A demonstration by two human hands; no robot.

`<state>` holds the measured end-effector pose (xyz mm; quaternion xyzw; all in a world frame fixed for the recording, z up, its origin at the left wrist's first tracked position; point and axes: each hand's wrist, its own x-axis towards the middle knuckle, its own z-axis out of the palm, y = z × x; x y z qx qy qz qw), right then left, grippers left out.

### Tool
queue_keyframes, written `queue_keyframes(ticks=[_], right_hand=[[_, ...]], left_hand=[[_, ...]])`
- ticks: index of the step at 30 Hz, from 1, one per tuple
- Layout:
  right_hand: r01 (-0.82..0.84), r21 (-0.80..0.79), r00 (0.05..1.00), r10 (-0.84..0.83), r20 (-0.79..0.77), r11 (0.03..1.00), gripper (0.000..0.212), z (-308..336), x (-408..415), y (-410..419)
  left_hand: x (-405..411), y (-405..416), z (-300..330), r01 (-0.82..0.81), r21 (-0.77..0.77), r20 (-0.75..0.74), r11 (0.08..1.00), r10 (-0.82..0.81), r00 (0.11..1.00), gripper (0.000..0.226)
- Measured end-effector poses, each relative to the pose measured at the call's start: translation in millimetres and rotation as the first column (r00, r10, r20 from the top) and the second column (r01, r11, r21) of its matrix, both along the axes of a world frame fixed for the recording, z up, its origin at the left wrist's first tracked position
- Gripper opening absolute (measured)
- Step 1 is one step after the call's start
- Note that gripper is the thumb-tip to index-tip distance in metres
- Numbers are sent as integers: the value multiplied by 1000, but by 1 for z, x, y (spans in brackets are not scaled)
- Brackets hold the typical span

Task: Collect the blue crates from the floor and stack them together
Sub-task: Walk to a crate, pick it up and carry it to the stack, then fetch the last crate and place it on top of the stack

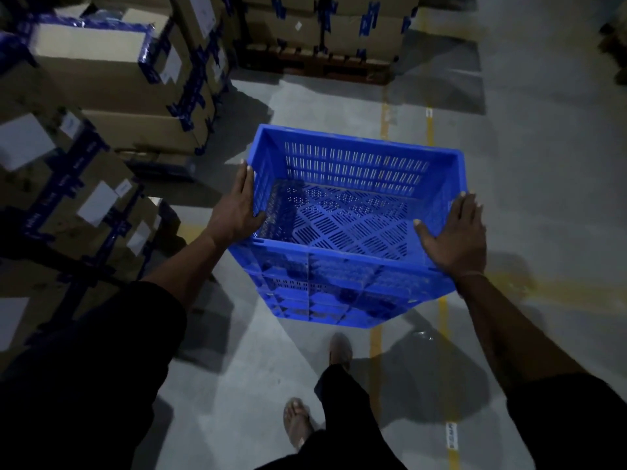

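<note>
Far left there's a big wall of cardboard boxes stacked up, brown with blue tape on the edges and white labels stuck on. The lighting is pretty dim, so I can't read any of the labels.

Next over is the left hand, pressed flat against the left side of the blue crate. Its fingers lie straight along the rim and the thumb hooks over the edge into the inside, so it's more of a squeeze from the side than a proper curled grip. The sleeve on that arm is dark.

The crate sits in the middle of the shot, held up off the grey concrete floor between both hands. It's empty, with slotted walls and a perforated bottom. From the front you can see a few ribbed layers going down, so it might be more than one crate nested together, but I can't tell for sure.

Below it are the person's feet in sandals, mid-step on the floor, next to some yellow painted lines.

On the right side, the right hand does the same thing: palm flat on the crate's right wall, fingers spread and straight, thumb on the rim.

Up top in the background there's another pallet loaded with boxes.
</note>
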<state>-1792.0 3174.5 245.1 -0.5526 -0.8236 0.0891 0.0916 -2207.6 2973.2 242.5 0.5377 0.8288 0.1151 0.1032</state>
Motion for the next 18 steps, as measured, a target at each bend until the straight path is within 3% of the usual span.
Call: queue_keyframes(ticks=[5, 7, 9, 18], right_hand=[[-1, -54, 1000, 1, 2, 999, 115, 7, 1, 5], [6, -51, 1000, -6, 6, 999, 115, 6, -1, 3], [10, -54, 1000, -9, 17, 999, 115, 3, 1, 0], [24, -174, 996, -9, 86, 984, 117, 15, -2, 7]], left_hand=[[8, 15, 31, -70, -180, 30, 981, 77, 997, 109], [16, 8, 32, -92, -106, 26, 990, 95, 995, 103], [28, -8, 16, -77, -11, -76, 997, 76, 994, 95], [33, -20, 13, -86, -79, -98, 993, 78, 992, 97]])
